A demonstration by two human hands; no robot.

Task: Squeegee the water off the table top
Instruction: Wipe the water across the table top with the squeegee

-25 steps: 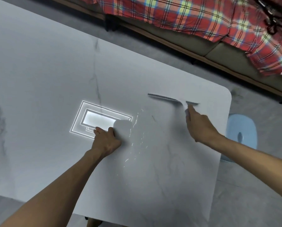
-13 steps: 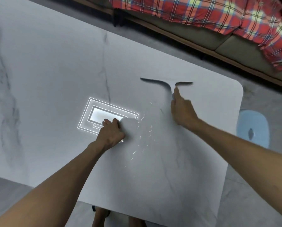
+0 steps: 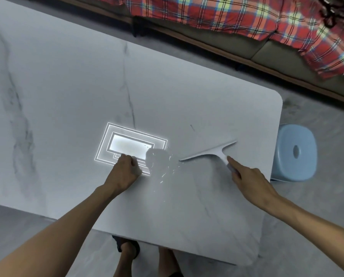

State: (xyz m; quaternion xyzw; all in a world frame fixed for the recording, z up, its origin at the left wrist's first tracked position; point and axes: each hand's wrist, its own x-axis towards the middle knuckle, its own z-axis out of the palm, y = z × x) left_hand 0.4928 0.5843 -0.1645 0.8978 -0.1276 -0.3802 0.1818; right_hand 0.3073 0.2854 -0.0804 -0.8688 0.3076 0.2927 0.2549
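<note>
If the white T-shaped plastic squeegee (image 3: 207, 151) is drawn with its blade tilted, the water puddle (image 3: 158, 156) just left of it on the pale marble-patterned table top (image 3: 67, 96) could be smeared or skipped. The handle is gripped by the outstretched right hand (image 3: 251, 182), forefinger laid along it. The left hand (image 3: 125, 172) is rested beside the puddle, fingers curled, apparently on nothing.

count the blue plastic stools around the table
1: a light blue plastic stool stands just off the right edge of the white marble-look table top. More could be hidden beneath the table top.
</note>
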